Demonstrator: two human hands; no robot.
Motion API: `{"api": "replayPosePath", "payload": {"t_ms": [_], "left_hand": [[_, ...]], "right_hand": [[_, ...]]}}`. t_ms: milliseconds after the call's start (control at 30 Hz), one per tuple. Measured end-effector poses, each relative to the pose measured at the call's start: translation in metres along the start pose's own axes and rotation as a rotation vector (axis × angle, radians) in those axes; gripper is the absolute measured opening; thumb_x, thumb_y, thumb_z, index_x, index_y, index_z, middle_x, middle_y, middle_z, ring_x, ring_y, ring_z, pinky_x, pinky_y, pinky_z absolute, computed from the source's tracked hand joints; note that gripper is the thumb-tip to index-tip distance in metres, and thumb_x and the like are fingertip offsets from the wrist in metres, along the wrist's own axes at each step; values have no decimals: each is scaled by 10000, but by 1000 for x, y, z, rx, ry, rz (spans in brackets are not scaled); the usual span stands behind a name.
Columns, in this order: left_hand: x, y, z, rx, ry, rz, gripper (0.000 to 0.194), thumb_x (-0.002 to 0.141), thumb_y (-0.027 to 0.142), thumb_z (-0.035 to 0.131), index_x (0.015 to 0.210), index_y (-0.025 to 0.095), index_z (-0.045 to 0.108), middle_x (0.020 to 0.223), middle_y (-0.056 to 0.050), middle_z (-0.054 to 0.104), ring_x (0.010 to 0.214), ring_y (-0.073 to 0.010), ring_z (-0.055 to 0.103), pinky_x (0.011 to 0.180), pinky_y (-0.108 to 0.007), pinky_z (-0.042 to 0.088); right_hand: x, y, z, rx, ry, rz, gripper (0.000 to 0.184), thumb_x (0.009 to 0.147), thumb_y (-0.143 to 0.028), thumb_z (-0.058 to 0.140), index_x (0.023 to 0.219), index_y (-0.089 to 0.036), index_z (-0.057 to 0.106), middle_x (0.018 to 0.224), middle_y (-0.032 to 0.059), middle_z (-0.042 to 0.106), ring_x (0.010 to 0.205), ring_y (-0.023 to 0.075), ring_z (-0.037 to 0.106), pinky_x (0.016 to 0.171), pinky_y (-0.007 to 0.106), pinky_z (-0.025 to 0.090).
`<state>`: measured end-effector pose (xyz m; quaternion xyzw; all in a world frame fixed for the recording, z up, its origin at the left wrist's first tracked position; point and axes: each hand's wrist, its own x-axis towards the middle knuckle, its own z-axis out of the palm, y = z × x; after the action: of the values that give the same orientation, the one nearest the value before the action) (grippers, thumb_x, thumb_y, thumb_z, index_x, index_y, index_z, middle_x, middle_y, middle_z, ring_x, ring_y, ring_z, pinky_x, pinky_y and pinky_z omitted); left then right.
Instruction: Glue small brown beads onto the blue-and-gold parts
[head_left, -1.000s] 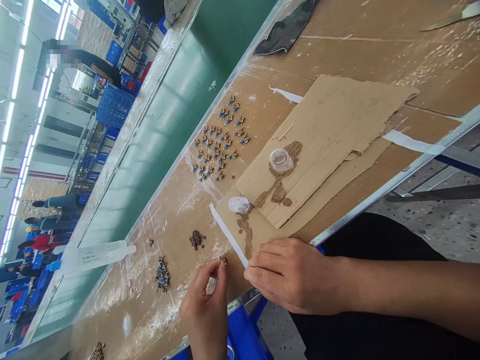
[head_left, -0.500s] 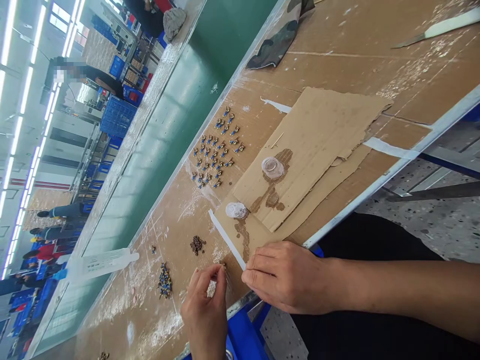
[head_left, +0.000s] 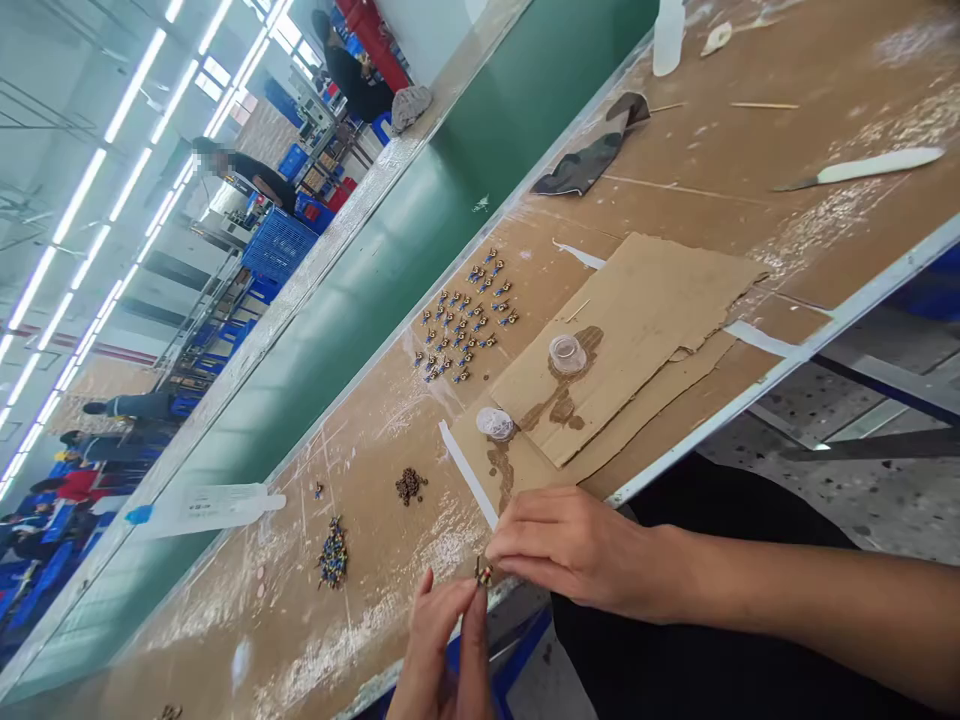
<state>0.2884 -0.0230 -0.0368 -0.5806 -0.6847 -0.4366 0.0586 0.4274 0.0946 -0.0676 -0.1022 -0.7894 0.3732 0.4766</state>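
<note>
Between thumb and fingertips, my left hand (head_left: 444,640) pinches a tiny painted figurine (head_left: 484,574) with dark and yellowish parts. My right hand (head_left: 559,540) is closed, its fingertips right beside the figurine; whatever they grip, if anything, is hidden. Left of the hands lies a small heap of brown beads (head_left: 410,486), and farther left a pile of blue-and-yellow figurines (head_left: 332,555). Many similar figurines (head_left: 461,325) stand spaced out beyond the cardboard sheet (head_left: 660,300). On the cardboard are a clear round cap (head_left: 567,354) and, lower, a white-filled cap (head_left: 495,424), with wet stains around them.
A clear plastic bottle (head_left: 217,508) lies at the left by the green divider (head_left: 450,190). A white-handled knife (head_left: 877,166), a camouflage cloth (head_left: 592,155), wooden sticks (head_left: 765,105) and a white bottle (head_left: 668,38) lie toward the upper right. Other people work in the background.
My left hand has moved right toward my right hand, bringing the small figurine into sight at the fingertips. The view has shifted, showing more of the table's far right.
</note>
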Motion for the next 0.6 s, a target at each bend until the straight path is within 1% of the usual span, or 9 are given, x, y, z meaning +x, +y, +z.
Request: {"api": "replayPosePath", "payload": {"t_ms": [67, 200, 300, 433, 500, 600], "left_hand": [[1, 2, 2, -36, 25, 55, 62, 766, 259, 656, 817, 253, 691, 684, 22, 691, 609, -146, 638, 872, -415, 498], [3, 9, 3, -14, 39, 98, 63, 778, 197, 631, 780, 240, 677, 673, 20, 687, 594, -128, 627, 847, -385, 491], [3, 13, 0, -2, 30, 148, 76, 772, 184, 639, 814, 237, 675, 684, 20, 694, 596, -125, 629, 841, -392, 491], [4, 17, -3, 11, 21, 217, 138, 747, 126, 653, 829, 236, 670, 687, 22, 699, 598, -123, 632, 827, -401, 499], [4, 20, -3, 18, 21, 225, 160, 738, 107, 654, 827, 238, 671, 671, 23, 695, 593, -123, 630, 830, -405, 498], [6, 26, -2, 38, 25, 209, 138, 739, 114, 655, 798, 238, 671, 650, 18, 690, 589, -127, 630, 847, -417, 492]], "right_hand": [[1, -1, -1, 0, -8, -32, 208, 938, -202, 451, 882, -100, 623, 778, 45, 626, 746, 102, 572, 713, 206, 480], [1, -4, -3, -18, -17, -98, 200, 935, -193, 455, 876, -96, 619, 754, 46, 625, 724, 101, 564, 683, 203, 477], [1, -5, -4, -14, 13, -141, 171, 922, -174, 477, 873, -89, 617, 746, 47, 627, 706, 100, 560, 662, 198, 470], [-1, -6, -5, -2, 29, -176, 124, 898, -145, 515, 896, -78, 619, 765, 57, 634, 718, 101, 563, 661, 193, 472], [-2, -6, -6, -3, 20, -183, 120, 895, -136, 514, 911, -79, 619, 772, 60, 632, 727, 103, 563, 669, 196, 477], [-4, -6, -6, 10, 2, -179, 120, 892, -130, 515, 929, -81, 619, 783, 65, 632, 737, 105, 563, 671, 198, 485]]}}
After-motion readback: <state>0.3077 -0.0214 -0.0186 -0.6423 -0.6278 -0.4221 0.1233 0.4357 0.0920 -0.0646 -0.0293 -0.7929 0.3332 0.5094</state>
